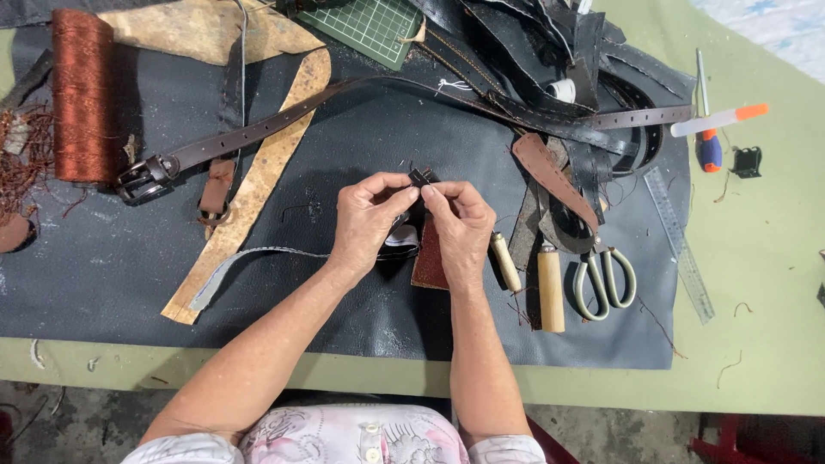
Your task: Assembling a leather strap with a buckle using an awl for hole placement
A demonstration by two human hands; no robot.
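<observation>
My left hand (368,223) and my right hand (461,225) meet over a dark leather sheet (112,266), both pinching a small black leather loop (419,178) between the fingertips. A grey strap (249,256) trails left from under my left hand. Below my right hand lies a reddish-brown leather piece (428,258).
A brown belt with a buckle (146,176) runs across the sheet. A copper thread spool (82,94) lies far left. Two wooden-handled tools (550,288), scissors (604,277), a clear ruler (681,245), a utility knife (720,119) and a pile of black straps (550,60) lie to the right. A green cutting mat (368,26) sits at top.
</observation>
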